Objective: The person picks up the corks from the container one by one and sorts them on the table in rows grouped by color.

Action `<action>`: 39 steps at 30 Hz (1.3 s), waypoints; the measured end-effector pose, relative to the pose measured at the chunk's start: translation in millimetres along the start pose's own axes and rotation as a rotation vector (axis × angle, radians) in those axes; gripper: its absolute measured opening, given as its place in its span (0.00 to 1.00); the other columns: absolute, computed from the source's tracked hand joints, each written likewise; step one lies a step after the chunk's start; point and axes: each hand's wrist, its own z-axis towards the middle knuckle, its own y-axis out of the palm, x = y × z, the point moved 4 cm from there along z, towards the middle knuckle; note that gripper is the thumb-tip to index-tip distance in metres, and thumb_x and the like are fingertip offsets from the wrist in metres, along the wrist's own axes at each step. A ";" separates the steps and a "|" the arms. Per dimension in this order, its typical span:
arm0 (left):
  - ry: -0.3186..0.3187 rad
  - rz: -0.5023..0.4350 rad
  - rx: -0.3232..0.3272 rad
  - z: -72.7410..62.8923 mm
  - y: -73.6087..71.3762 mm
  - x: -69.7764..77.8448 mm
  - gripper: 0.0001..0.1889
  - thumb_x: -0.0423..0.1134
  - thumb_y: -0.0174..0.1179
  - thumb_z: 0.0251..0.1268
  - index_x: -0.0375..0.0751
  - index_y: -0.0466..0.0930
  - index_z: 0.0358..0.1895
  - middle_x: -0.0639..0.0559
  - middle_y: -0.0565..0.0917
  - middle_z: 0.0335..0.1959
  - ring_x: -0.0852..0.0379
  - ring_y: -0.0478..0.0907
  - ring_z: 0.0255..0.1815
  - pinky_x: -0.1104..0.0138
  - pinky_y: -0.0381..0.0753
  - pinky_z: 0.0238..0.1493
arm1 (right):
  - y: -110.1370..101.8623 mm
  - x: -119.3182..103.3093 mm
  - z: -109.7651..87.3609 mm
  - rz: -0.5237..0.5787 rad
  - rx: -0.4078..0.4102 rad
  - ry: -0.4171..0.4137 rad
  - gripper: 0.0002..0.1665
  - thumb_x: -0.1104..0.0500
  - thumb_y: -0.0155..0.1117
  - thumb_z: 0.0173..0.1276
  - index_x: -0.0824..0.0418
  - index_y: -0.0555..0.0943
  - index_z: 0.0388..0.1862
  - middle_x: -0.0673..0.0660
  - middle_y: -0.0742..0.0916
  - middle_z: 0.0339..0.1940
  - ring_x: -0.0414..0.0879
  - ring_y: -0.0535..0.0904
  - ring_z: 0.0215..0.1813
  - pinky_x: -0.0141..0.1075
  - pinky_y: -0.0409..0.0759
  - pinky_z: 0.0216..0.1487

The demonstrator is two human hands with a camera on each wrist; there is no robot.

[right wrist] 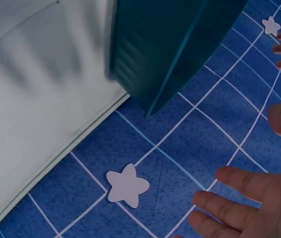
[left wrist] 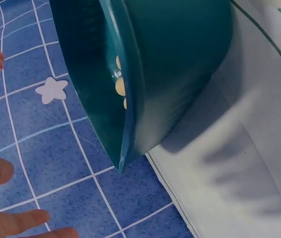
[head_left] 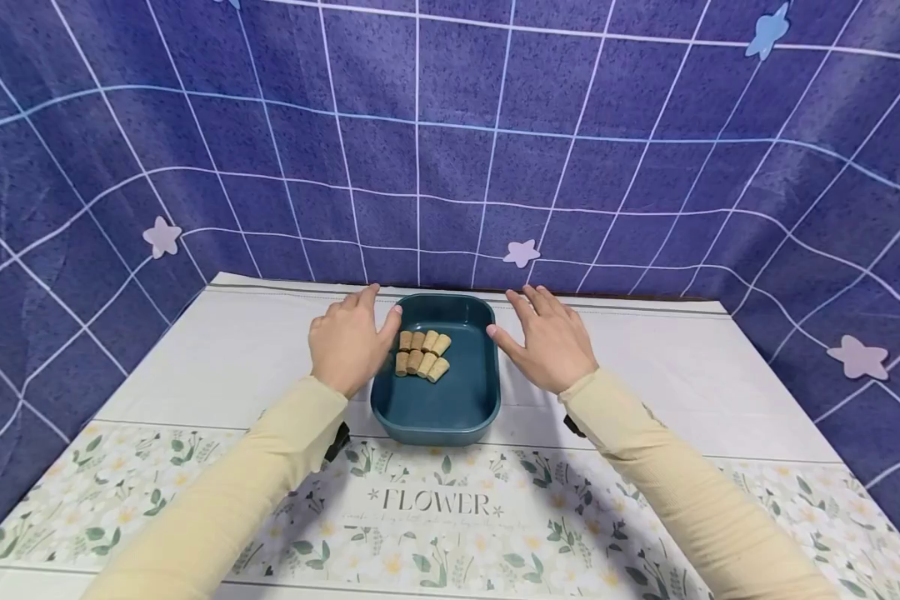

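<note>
A deep teal rectangular dish (head_left: 461,402) with rounded corners sits mid-table in the head view. Several tapered corks (head_left: 415,362), some darker brown, lie in two rows in its left half. My left hand (head_left: 347,343) hovers at the dish's left side, thumb over the rim in the head view. On the other side is my right hand (head_left: 551,346), fingers spread and holding nothing. Both wrist views show a gap between each hand and the dish wall (left wrist: 180,54). Only bits of a few corks (left wrist: 121,87) show past the rim in the left wrist view.
A white cloth (head_left: 652,367) with a floral band and the word FLOWER (head_left: 437,502) covers the table. Behind it and along both sides hangs a blue grid-patterned curtain (head_left: 450,158) with star shapes. The table's back edge runs just beyond the dish.
</note>
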 end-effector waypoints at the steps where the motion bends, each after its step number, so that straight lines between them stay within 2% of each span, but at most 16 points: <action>1: 0.006 -0.003 0.015 -0.2 -0.8 -0.3 0.32 0.56 0.47 0.78 0.37 0.71 0.73 0.34 0.78 0.65 0.33 0.77 0.60 0.39 0.74 0.57 | -0.6 -1.1 0.6 -0.006 -0.004 -0.001 0.43 0.36 0.53 0.77 0.61 0.65 0.79 0.66 0.67 0.78 0.61 0.57 0.80 0.59 0.59 0.74; 5: 0.011 -0.006 0.041 -0.7 -2.9 -3.7 0.30 0.56 0.49 0.76 0.37 0.73 0.70 0.35 0.81 0.61 0.33 0.80 0.55 0.40 0.76 0.52 | -2.9 -5.6 3.1 -0.026 -0.028 -0.007 0.42 0.36 0.53 0.77 0.61 0.65 0.79 0.67 0.68 0.78 0.62 0.59 0.79 0.59 0.62 0.73; 9: -0.012 -0.024 0.012 -1.0 -3.7 -7.5 0.30 0.56 0.51 0.76 0.38 0.74 0.70 0.35 0.82 0.60 0.31 0.82 0.52 0.38 0.77 0.50 | -7.8 -10.8 7.1 -0.039 -0.015 -0.030 0.41 0.37 0.55 0.77 0.62 0.68 0.77 0.68 0.73 0.74 0.64 0.67 0.74 0.59 0.68 0.68; 14: -0.035 -0.033 -0.080 -2.6 -1.3 -10.6 0.31 0.56 0.51 0.77 0.37 0.72 0.71 0.33 0.82 0.58 0.31 0.83 0.50 0.39 0.80 0.46 | -11.4 -16.6 13.0 -0.029 -0.003 -0.051 0.37 0.41 0.59 0.76 0.65 0.73 0.72 0.68 0.80 0.65 0.64 0.76 0.65 0.56 0.75 0.63; 19: -0.057 -0.028 -0.178 -3.7 5.3 -13.1 0.34 0.58 0.52 0.76 0.38 0.70 0.73 0.32 0.82 0.57 0.32 0.83 0.48 0.42 0.82 0.42 | -7.2 -20.3 19.4 0.042 -0.052 -0.025 0.33 0.43 0.61 0.75 0.63 0.76 0.70 0.67 0.82 0.62 0.62 0.78 0.62 0.56 0.78 0.59; 24: -0.086 -0.065 -0.235 -5.0 12.6 -16.6 0.33 0.57 0.55 0.75 0.38 0.70 0.73 0.30 0.83 0.54 0.30 0.83 0.46 0.43 0.83 0.39 | -1.0 -23.0 25.6 0.085 -0.072 -0.027 0.30 0.45 0.63 0.75 0.61 0.79 0.67 0.65 0.84 0.59 0.61 0.81 0.59 0.54 0.79 0.57; 28: -0.114 -0.109 -0.291 -5.9 17.6 -19.2 0.34 0.57 0.55 0.74 0.37 0.69 0.73 0.29 0.85 0.47 0.32 0.84 0.41 0.45 0.83 0.37 | 3.1 -24.9 29.2 0.102 -0.097 -0.033 0.29 0.46 0.65 0.73 0.62 0.80 0.66 0.65 0.86 0.56 0.58 0.83 0.56 0.52 0.80 0.55; 34: -0.160 -0.135 -0.375 -6.1 24.9 -22.7 0.34 0.56 0.54 0.75 0.37 0.67 0.74 0.38 0.86 0.32 0.42 0.83 0.31 0.54 0.81 0.29 | 7.7 -30.6 32.0 0.132 -0.185 -0.021 0.30 0.46 0.65 0.73 0.64 0.80 0.66 0.64 0.88 0.54 0.55 0.85 0.54 0.48 0.81 0.54; 37: -0.176 -0.150 -0.412 -6.3 28.6 -23.7 0.34 0.56 0.54 0.76 0.37 0.67 0.75 0.39 0.87 0.36 0.46 0.81 0.30 0.56 0.80 0.30 | 8.9 -35.4 32.1 0.139 -0.221 -0.023 0.30 0.46 0.65 0.73 0.64 0.81 0.65 0.62 0.89 0.52 0.53 0.86 0.50 0.47 0.82 0.54; 39: -0.182 -0.166 -0.438 -7.1 31.3 -24.3 0.34 0.55 0.54 0.76 0.36 0.66 0.75 0.38 0.87 0.39 0.46 0.81 0.31 0.55 0.80 0.33 | 9.2 -39.5 32.3 0.134 -0.234 -0.035 0.30 0.46 0.65 0.74 0.64 0.81 0.65 0.60 0.90 0.45 0.52 0.85 0.46 0.46 0.81 0.53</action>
